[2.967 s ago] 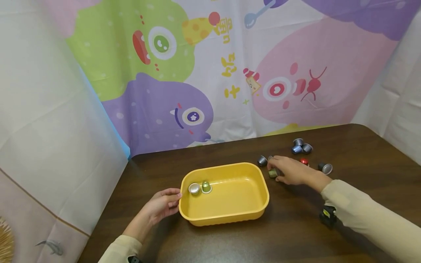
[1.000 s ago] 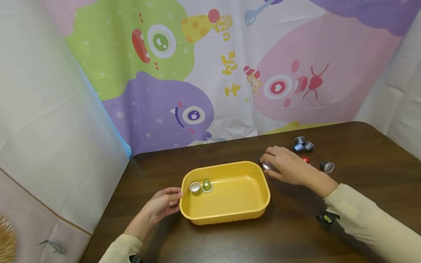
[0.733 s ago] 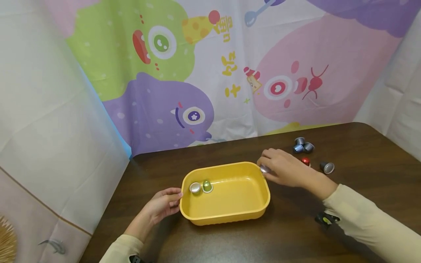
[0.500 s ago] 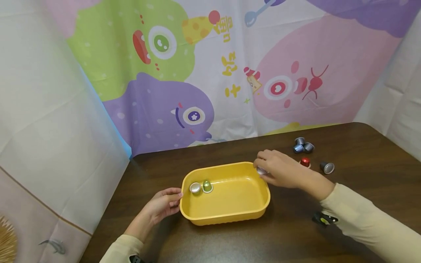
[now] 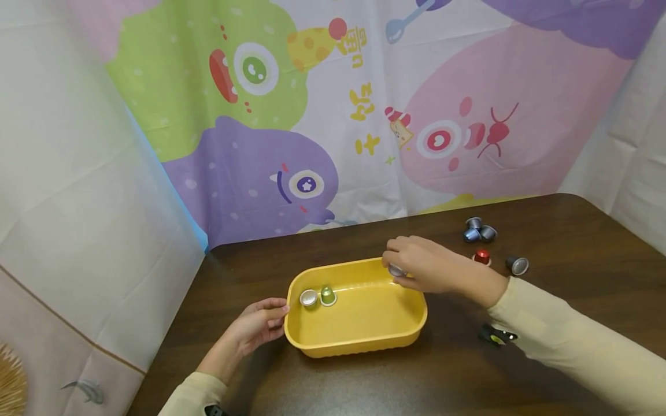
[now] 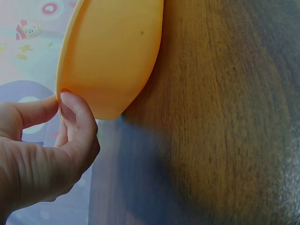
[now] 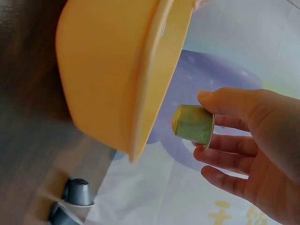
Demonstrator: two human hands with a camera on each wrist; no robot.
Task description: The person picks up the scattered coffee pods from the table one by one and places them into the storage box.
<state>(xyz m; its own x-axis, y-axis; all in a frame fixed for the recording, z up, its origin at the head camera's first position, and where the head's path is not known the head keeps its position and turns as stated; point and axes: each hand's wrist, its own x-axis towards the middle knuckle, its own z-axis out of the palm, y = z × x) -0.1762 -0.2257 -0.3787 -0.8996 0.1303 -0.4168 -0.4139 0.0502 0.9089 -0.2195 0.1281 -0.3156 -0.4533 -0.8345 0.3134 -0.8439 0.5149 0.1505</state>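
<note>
A yellow plastic tub [image 5: 359, 348] stands on the table, and my left hand [image 5: 257, 323] pinches its left rim between thumb and fingers, as the left wrist view shows closely. Inside, near the left end, lie a coffee capsule with its silver lid up [image 5: 309, 297] and a green coffee capsule [image 5: 327, 295] standing on its rim. Over the tub's back right corner, my right hand [image 5: 424, 266] holds a yellow-green coffee capsule [image 7: 193, 124] by its wide rim, between thumb and fingers. From the head view only its silver lid shows.
Right of the tub on the table are a red capsule [image 5: 482, 256], a black capsule [image 5: 517, 265] and a cluster of blue and grey capsules [image 5: 472, 234]. Two dark capsules [image 7: 78, 192] sit near the tub in the right wrist view. A cartoon-printed curtain [image 5: 364, 190] hangs behind.
My right hand has picked the yellow-green capsule off the table and carried it left over the tub's back right corner. My left hand has stayed at the rim.
</note>
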